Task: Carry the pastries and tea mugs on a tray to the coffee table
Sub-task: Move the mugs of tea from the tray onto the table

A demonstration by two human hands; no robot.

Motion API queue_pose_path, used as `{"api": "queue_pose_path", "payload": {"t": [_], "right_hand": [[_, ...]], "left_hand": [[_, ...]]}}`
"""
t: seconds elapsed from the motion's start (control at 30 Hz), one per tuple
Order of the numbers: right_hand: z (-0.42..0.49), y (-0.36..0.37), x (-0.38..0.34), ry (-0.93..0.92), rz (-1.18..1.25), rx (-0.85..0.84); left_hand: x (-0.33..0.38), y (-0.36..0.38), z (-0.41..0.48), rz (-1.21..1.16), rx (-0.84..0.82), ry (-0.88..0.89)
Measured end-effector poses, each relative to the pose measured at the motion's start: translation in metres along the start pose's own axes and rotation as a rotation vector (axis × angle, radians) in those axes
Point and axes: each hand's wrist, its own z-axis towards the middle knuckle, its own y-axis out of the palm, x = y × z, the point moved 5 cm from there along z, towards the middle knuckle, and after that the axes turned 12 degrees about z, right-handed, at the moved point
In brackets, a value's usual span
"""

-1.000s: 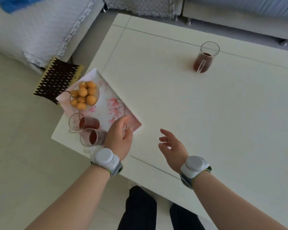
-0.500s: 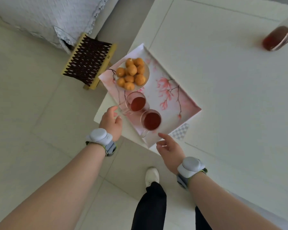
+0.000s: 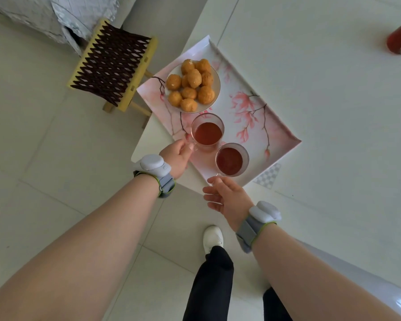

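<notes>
Left hand (image 3: 177,156) now forward, in a pinch on far mug's handle (image 3: 193,145); right hand (image 3: 227,198) slack-fingered beside near mug (image 3: 230,159).

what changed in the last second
The left hand moved from the tray corner to the far mug and now pinches its handle. The right hand came in to the near mug handle, fingers open. Tray, pastries and both mugs stayed put.
</notes>
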Motion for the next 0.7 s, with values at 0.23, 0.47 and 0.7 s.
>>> {"api": "queue_pose_path", "payload": {"t": [0.23, 0.47, 0.7], "right_hand": [[0.0, -0.01, -0.002, -0.099, 0.026, 0.108], [-0.029, -0.045, -0.016, -0.255, -0.024, 0.145], [-0.07, -0.125, -0.043, -0.414, -0.132, 0.259]], "left_hand": [[0.003, 0.007, 0.001, 0.023, -0.027, 0.071], [0.02, 0.02, -0.021, 0.027, 0.064, 0.069], [0.091, 0.06, -0.066, 0.011, 0.038, 0.124]]}}
